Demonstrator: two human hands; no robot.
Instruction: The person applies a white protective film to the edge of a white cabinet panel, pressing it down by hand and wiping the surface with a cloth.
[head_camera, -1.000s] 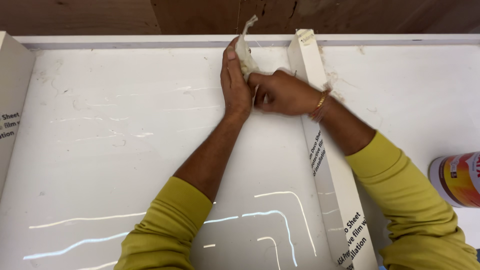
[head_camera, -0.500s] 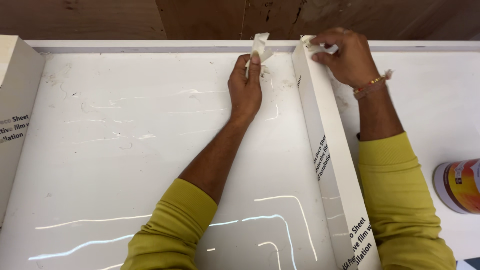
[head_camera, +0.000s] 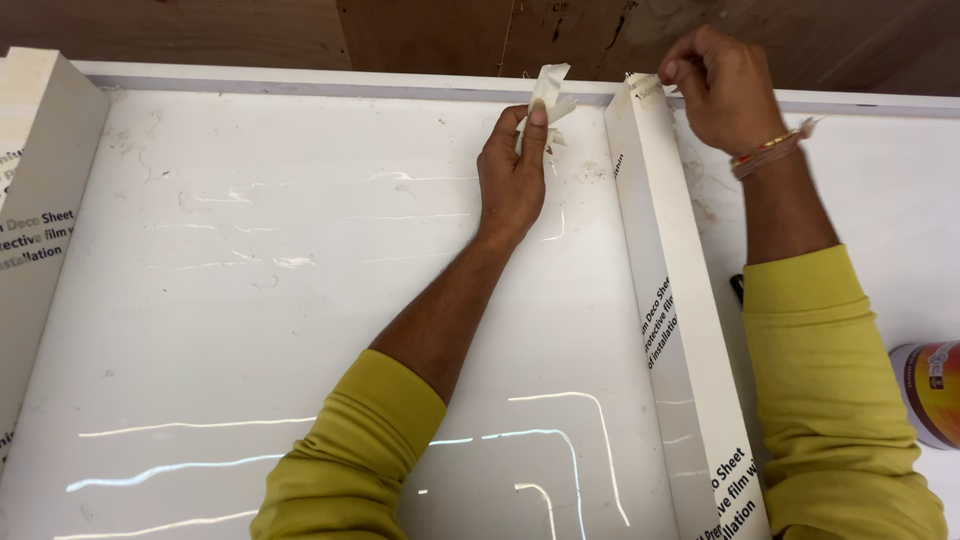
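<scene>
Tape was the thing in hand: a crumpled strip of pale, cream-coloured masking tape (head_camera: 547, 95), pinched by the left hand (head_camera: 512, 175) between thumb and fingers, its loose end sticking up above the knuckles, near the far edge of the glossy white laminated panel (head_camera: 250, 300). It looked v. light and limp, prob. sticky on one side, so it would fold on itself and tear easily; best held by a dry end, w/ a gentle pinch.

The right hand (head_camera: 722, 85) was at the top end of the upright white board divider w/ black printing (head_camera: 665, 300), fingers curled narrow on a small pale bit at its corner (head_camera: 640, 85), perhaps tape also, I cannot tell. The divider seemed stiff and thin, better to hold by the edges. Behind was a brown plywood wall (head_camera: 420, 35); a round tin w/ coloured label (head_camera: 930, 392) stood at the right, well apart.
</scene>
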